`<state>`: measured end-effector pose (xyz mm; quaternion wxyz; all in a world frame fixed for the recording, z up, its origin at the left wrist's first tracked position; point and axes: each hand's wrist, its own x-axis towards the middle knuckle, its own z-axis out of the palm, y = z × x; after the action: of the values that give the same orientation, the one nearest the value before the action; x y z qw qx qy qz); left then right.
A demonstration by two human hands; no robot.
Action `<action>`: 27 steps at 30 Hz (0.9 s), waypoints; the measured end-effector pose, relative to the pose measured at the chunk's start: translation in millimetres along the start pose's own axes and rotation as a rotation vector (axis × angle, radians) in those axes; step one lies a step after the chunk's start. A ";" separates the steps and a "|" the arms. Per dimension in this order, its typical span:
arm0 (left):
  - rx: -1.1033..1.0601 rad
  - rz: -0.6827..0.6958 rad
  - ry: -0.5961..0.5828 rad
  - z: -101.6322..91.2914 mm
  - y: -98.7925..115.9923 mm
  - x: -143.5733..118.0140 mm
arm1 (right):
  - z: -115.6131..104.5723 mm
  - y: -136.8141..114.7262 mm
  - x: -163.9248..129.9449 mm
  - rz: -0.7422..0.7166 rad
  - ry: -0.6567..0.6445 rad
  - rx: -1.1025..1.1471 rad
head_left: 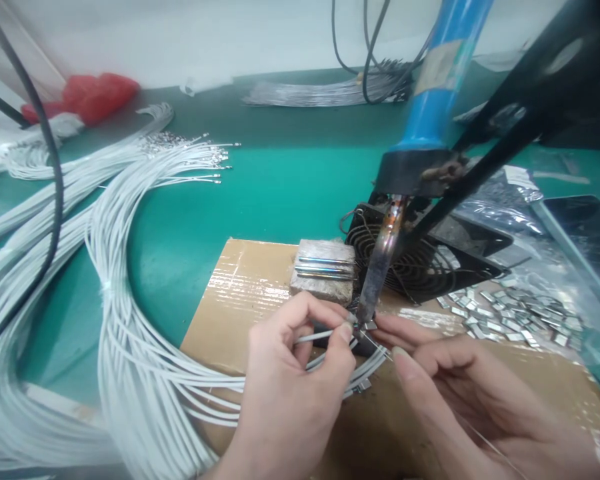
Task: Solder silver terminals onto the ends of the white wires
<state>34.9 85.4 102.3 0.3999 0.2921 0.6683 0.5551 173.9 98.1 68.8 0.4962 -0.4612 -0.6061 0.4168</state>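
At the bottom centre of the frame the left hand (293,373) is curled nearly closed, thumb and forefinger pinched on a thin white wire (316,337) that they hold level, its end pointing right toward the iron's tip. The right hand (460,393), at the lower right, has its fingers drawn together and stretched leftward; the fingertips (403,357) pinch a fine silvery strand, apparently solder, angled up to that same point, though exactly how it sits in the grip is hard to tell. Both hands rest over a sheet of brown cardboard (240,287) covered with glossy tape.

Just above the fingertips, at mid-frame, the discoloured metal tip of a soldering iron (380,267) comes down slanted, its blue handle running up to the top right and fixed in a black stand. A long bundle of white wires (125,320) curves in loops across the left half of the frame, over the cardboard's near edge and under the left hand; their bare metal ends fan out at the upper left. Behind the hands a grey block (323,270) carries several shiny metal rods. Right of it lies a black fan (420,260) with a round wire grille, and a scatter of small flat metal clips (510,317) on clear plastic at the right. The bench is green (280,180).
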 end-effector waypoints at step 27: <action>0.072 -0.028 -0.091 -9.0 -1.2 -2.4 | 0.3 -1.6 -0.3 0.030 0.068 -0.037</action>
<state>28.4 78.5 102.2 0.4268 0.3218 0.6729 0.5113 173.4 97.4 70.2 0.5017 -0.4934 -0.5894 0.3969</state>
